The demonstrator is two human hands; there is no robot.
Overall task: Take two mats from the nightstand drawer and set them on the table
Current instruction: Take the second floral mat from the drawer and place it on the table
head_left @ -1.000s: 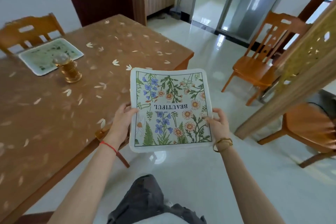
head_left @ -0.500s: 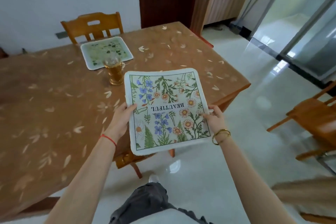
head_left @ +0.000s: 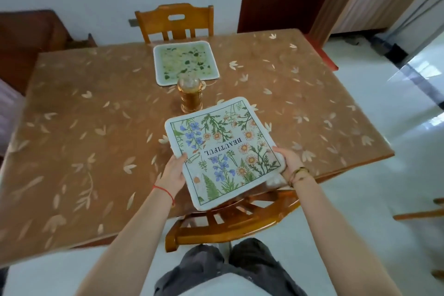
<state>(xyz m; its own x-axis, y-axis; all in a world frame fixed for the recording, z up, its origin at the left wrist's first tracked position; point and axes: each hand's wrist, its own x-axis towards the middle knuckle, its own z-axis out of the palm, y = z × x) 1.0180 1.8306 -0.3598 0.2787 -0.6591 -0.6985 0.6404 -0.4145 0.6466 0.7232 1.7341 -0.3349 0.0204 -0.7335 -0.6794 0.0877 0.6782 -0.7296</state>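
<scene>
near table [head_left: 79, 151] edge: bare surface is seen left and right of the held mat [head_left: 223, 149] | ahead: amber jar [head_left: 190, 96] stands just beyond the mat | behind the jar: green mat [head_left: 185, 62] | below: chair back [head_left: 230, 221] is pushed against the edge

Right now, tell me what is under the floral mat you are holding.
Under the floral mat lie the table, at its near edge, and the back of a wooden chair. Both hands' fingers reach beneath it, hidden. Whatever else it covers cannot be seen.
</scene>
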